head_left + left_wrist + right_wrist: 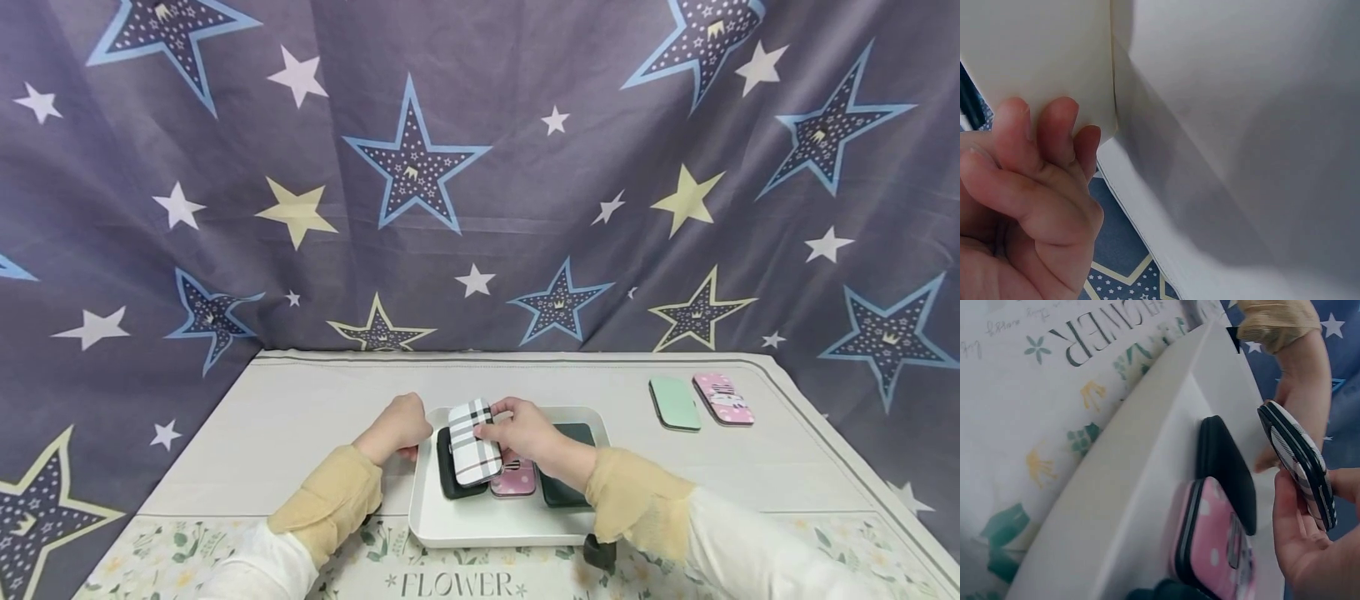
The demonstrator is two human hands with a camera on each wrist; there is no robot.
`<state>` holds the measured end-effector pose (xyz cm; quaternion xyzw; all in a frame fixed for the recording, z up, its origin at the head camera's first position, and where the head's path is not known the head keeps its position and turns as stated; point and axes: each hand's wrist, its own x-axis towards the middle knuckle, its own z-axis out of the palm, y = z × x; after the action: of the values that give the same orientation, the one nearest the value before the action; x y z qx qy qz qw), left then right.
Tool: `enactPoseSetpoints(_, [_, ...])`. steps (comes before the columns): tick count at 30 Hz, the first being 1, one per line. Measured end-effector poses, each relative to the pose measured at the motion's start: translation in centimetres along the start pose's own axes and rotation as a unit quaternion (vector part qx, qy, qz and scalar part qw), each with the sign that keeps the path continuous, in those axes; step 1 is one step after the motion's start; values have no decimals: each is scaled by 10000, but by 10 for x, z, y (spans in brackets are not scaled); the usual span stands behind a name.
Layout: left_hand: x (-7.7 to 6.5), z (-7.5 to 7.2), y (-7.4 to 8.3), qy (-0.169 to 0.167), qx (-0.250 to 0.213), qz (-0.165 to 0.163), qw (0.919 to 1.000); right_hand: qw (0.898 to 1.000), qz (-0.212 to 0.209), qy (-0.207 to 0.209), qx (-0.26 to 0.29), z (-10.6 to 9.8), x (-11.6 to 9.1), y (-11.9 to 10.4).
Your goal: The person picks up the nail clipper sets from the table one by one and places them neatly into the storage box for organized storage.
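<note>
My right hand (527,431) pinches a flat white-and-black plaid case (472,457) between thumb and fingers, tilted over the white tray (480,531). From the right wrist view, the plaid case (1297,464) shows its dark rim edge-on, raised above the others. Under it in the head view lies a black case (446,475), partly covered. Beside that are a pink case (514,482) and a dark green case (558,493), the latter partly behind my right wrist. My left hand (402,422) grips the tray's left rim, its curled fingertips (1059,115) against the outer wall.
At the table's back right, a mint green case (676,404) and a pink patterned case (723,399) lie side by side. A star-printed curtain (517,208) hangs behind the table. The cloth (300,408) carries a floral border and FLOWER lettering in front of the tray.
</note>
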<state>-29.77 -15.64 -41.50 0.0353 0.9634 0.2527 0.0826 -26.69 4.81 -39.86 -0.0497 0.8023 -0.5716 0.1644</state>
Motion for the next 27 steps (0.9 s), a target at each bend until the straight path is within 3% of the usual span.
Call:
enactPoseSetpoints(9, [-1,-1,1,-23,17,27,10000,9997,112,6,-237,15,10,5])
enactPoseSetpoints(27, [-6,-3,5,-11,48,98,9999,9977,81,-103,-660,18,20,10])
